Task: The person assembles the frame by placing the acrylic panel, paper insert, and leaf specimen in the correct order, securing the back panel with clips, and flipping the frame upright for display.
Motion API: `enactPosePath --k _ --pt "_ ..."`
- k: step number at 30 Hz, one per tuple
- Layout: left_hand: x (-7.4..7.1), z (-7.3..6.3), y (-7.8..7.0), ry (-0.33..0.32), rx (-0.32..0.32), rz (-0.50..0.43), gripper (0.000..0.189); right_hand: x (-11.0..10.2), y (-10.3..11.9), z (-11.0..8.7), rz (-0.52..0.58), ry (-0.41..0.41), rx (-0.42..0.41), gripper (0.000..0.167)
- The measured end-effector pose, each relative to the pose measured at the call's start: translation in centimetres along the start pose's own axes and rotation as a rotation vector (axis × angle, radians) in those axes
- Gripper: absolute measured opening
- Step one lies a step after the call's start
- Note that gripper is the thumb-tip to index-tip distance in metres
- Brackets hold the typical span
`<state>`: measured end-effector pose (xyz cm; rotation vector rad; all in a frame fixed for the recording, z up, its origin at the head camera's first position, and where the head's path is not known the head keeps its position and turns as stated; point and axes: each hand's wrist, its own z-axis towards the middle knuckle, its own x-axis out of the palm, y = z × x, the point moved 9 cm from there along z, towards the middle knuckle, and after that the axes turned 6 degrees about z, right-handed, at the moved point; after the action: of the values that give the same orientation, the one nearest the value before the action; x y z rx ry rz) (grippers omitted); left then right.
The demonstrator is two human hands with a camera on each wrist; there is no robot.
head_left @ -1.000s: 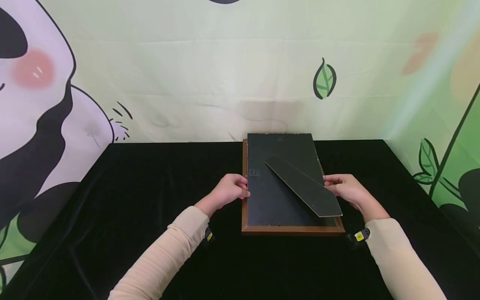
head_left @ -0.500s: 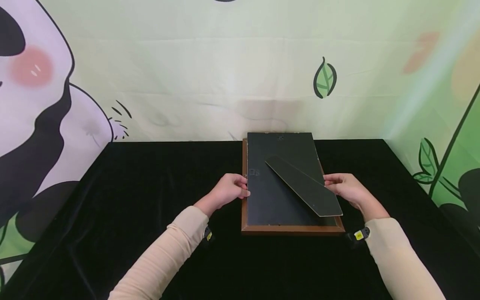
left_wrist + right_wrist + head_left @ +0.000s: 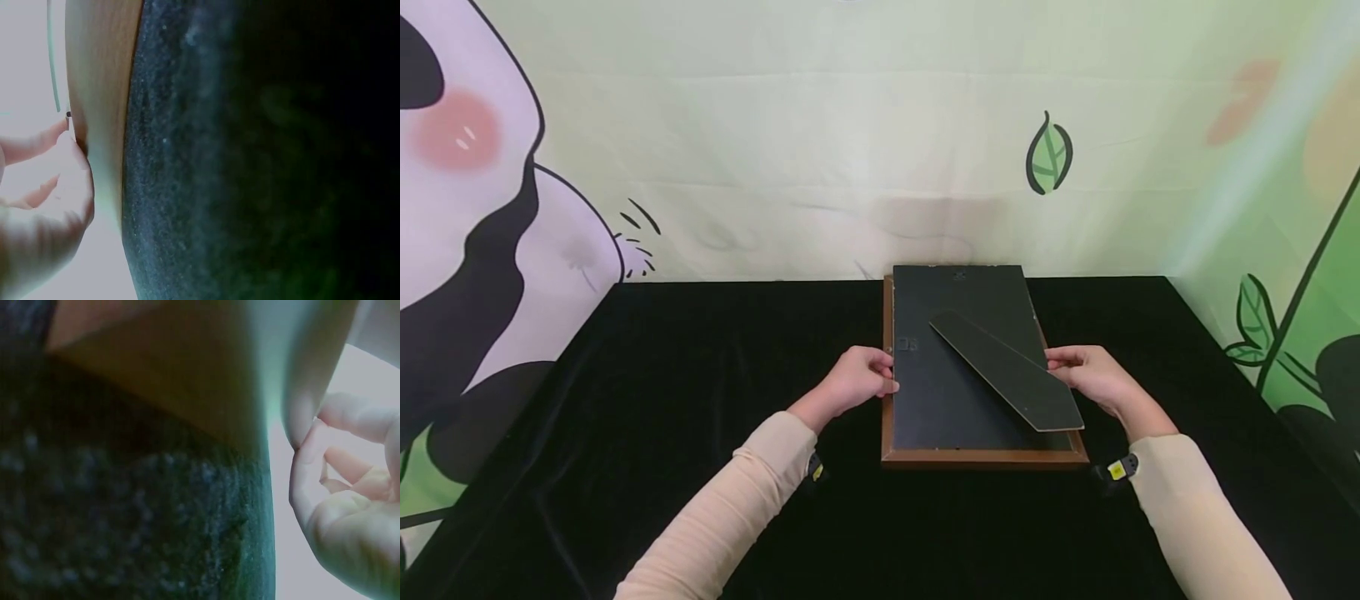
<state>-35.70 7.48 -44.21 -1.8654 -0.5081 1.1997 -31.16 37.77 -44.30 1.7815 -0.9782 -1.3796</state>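
A brown picture frame (image 3: 985,457) lies face down on the black cloth. Its black backing board (image 3: 958,287) sits over it, reaching past the frame's far edge. A tapered easel stand (image 3: 1011,375) is hinged to the board and slants toward the near right corner. At the left edge, my left hand (image 3: 863,372) pinches the board's side between thumb and fingers. My right hand (image 3: 1086,375) pinches the opposite side, with its thumb partly hidden behind the stand. The right wrist view shows the curled right fingers (image 3: 306,465) at a panel edge.
Black cloth (image 3: 700,358) covers the table around the frame. Behind it hangs a pale green wall cloth (image 3: 775,167) with a panda and leaf drawing, close to the frame's far end.
The head view has tilted very slightly, so the wall drawing sits a little higher. Both hands keep their places on the board, and the stand looks the same.
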Motion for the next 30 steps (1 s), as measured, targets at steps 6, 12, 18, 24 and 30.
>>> enactPosePath --k 6,12,18,24,30 --pt "-0.1 -0.5 -0.9 0.01 0.035 0.075 0.034 0.0 0.7 -0.1 -0.084 -0.029 -0.028 0.04" --pt "0.0 -0.5 -0.9 0.011 0.065 0.132 0.035 0.0 1.2 -0.3 -0.131 -0.048 -0.041 0.038" --pt "0.1 -0.5 -0.6 0.012 0.081 0.154 0.041 0.0 1.2 -0.4 -0.127 -0.046 -0.049 0.038" --pt "-0.1 -0.6 -0.3 0.009 0.053 0.127 0.042 0.2 1.2 -0.4 -0.127 -0.034 -0.063 0.041" --pt "0.0 -0.5 -0.2 0.013 0.041 0.107 0.041 0.1 1.2 -0.5 -0.17 -0.035 -0.078 0.043"
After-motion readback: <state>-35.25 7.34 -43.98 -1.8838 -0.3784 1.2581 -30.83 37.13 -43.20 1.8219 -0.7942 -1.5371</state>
